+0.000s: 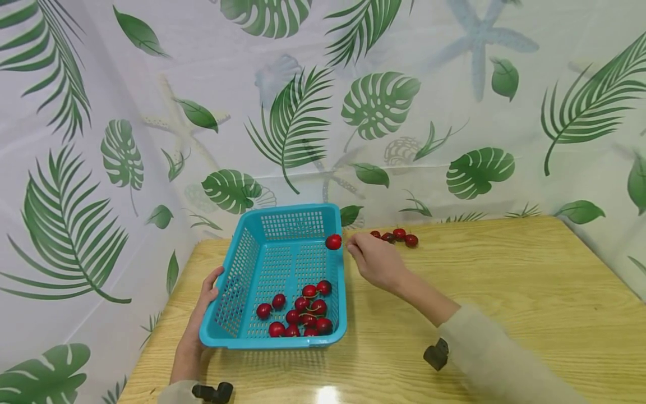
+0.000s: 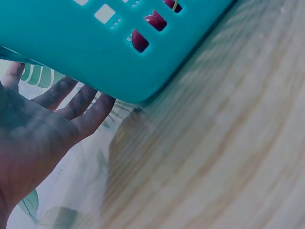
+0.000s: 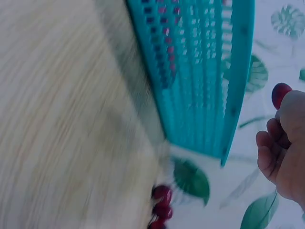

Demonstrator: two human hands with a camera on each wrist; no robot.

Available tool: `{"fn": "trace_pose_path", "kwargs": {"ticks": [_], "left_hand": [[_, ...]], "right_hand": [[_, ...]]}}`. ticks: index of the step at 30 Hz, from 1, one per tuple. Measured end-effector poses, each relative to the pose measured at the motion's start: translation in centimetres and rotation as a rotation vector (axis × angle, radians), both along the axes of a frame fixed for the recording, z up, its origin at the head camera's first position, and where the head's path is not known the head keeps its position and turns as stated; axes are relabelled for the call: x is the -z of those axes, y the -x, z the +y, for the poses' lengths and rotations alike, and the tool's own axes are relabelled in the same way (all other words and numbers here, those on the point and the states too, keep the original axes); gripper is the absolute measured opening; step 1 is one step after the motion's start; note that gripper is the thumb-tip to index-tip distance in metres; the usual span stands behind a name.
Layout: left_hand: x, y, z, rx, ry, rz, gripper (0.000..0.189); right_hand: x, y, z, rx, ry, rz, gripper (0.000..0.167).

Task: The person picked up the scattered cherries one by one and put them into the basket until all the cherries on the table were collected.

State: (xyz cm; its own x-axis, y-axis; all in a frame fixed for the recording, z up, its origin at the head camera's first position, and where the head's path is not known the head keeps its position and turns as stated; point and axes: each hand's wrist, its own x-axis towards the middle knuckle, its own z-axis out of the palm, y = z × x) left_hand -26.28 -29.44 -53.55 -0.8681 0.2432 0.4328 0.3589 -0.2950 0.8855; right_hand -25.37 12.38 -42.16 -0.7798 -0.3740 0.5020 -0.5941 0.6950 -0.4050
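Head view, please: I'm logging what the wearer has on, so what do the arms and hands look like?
The left hand and right hand wear no gloves. Plain, pale beige sleeves end short of them, with a small black fixture near each cuff.

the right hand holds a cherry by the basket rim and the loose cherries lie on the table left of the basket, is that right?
No: the loose cherries lie on the table right of the basket, as the head view shows. The right hand does hold a cherry by the basket rim.
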Motion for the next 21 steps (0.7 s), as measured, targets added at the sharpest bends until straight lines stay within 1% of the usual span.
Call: {"fn": "trace_pose_path", "kwargs": {"ticks": [1, 3, 5, 6, 8, 10, 12, 13, 15, 16, 17, 18, 19, 20, 21], "left_hand": [[-0.9, -0.8, 0.5, -0.046, 0.048, -0.037, 0.050], [-2.0, -1.7, 1.1, -0.072, 0.083, -0.073, 0.040], [-3.0, -2.6, 1.6, -0.097, 0.115, -0.123, 0.043], [-3.4, -2.8, 1.9, -0.107, 0.125, -0.141, 0.046], [-4.0, -3.2, 2.2, -0.125, 0.147, -0.178, 0.051], [-4.4, -3.5, 2.4, -0.135, 0.162, -0.198, 0.054], [-4.5, -3.6, 2.4, -0.134, 0.172, -0.198, 0.053], [-4.3, -3.6, 2.3, -0.131, 0.174, -0.193, 0.050], [-3.6, -3.1, 1.8, -0.112, 0.162, -0.151, 0.044], [-2.8, -2.6, 1.3, -0.097, 0.150, -0.123, 0.040], [-1.9, -1.9, 0.8, -0.082, 0.142, -0.096, 0.041], [-0.8, -1.1, 0.1, -0.064, 0.129, -0.066, 0.045], [0.7, 0.1, -0.8, -0.026, 0.097, -0.025, 0.049], [1.9, 1.0, -1.7, 0.008, 0.078, -0.008, 0.057], [3.5, 2.1, -2.7, 0.037, 0.053, 0.012, 0.059]], "right_hand": [[-0.3, -0.4, -0.6, -0.021, -0.009, 0.010, 0.009], [-0.7, -1.2, -1.9, -0.054, -0.036, 0.026, 0.009], [-1.0, -1.8, -3.0, -0.091, -0.060, 0.037, 0.008], [-1.1, -2.1, -3.6, -0.105, -0.074, 0.048, 0.008], [-1.3, -2.5, -4.6, -0.128, -0.098, 0.064, 0.007], [-1.3, -2.9, -5.6, -0.152, -0.120, 0.067, 0.007], [-1.2, -3.3, -6.5, -0.172, -0.149, 0.045, 0.008], [-1.1, -3.5, -6.9, -0.183, -0.164, 0.026, 0.009], [-0.9, -3.9, -7.8, -0.199, -0.200, -0.012, 0.011], [-0.7, -4.1, -8.2, -0.204, -0.221, -0.031, 0.012], [-0.5, -4.2, -8.6, -0.205, -0.246, -0.049, 0.014], [-0.4, -4.3, -9.0, -0.204, -0.271, -0.059, 0.015], [-0.2, -4.4, -9.4, -0.203, -0.291, -0.065, 0.016], [0.0, -4.5, -9.7, -0.200, -0.315, -0.069, 0.016], [0.0, -4.6, -10.0, -0.196, -0.337, -0.073, 0.017]]}}
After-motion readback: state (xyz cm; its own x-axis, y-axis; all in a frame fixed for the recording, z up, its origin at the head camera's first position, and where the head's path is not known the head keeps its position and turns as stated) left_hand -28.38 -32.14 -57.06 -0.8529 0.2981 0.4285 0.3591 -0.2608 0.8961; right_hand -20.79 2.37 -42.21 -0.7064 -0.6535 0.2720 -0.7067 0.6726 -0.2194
